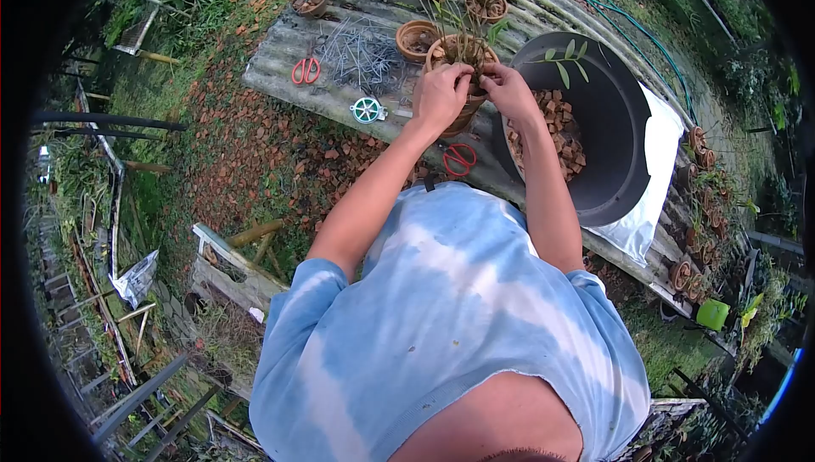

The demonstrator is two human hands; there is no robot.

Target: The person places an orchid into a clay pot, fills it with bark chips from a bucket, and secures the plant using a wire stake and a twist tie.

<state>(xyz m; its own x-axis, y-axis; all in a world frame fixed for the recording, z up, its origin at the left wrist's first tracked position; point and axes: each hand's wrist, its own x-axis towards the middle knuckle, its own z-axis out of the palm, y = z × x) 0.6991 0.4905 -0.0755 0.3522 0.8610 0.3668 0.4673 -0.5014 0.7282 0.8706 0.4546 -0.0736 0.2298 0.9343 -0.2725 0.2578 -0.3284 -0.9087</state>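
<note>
A potted plant with thin upright stems stands in a terracotta pot at the near edge of the corrugated table. My left hand is closed at the pot's rim, thumb and fingers pinched around the base of the stems. Opposite it, my right hand is also closed, its fingertips pinched beside the same stems. Whatever thin thing lies between the right fingertips is too small to make out. Just left of the plant sits a smaller terracotta pot. Red-handled scissors lie close below the pot.
Left on the corrugated table are a heap of cut wires, a green-and-white wire spool and second red scissors. At right, a large black tub holds brick chunks beside a white sack. Several potted plants line the back.
</note>
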